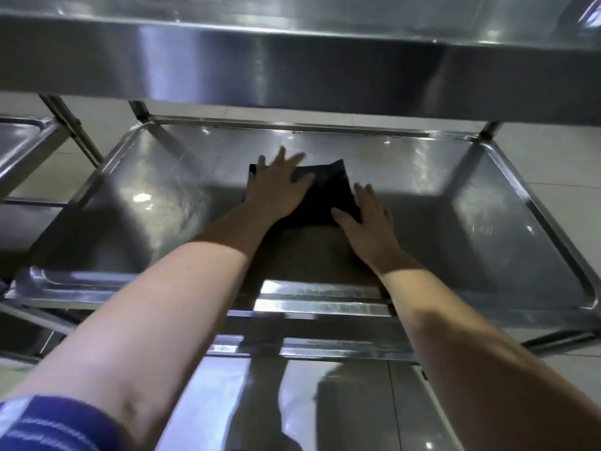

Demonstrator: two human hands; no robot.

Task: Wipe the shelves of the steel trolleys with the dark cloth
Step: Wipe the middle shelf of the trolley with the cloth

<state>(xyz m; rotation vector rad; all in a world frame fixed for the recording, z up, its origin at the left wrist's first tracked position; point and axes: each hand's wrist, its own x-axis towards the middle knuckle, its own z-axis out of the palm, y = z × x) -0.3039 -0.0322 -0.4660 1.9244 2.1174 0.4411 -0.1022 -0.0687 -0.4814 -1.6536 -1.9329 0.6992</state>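
Observation:
A dark cloth (pixel 325 193) lies flat near the middle of the steel trolley's middle shelf (pixel 487 222). My left hand (pixel 281 187) presses on the cloth's left part with straight, spread fingers. My right hand (pixel 366 219) rests flat on the cloth's near right corner, fingers straight. Both arms reach in under the upper shelf (pixel 292 66), which spans the top of the view. Part of the cloth is hidden beneath my hands.
The shelf has a raised rim (pixel 322 305) all round and upright posts at the far corners. A second steel trolley (pixel 22 141) stands at the left. Below is a glossy tiled floor (pixel 341 402).

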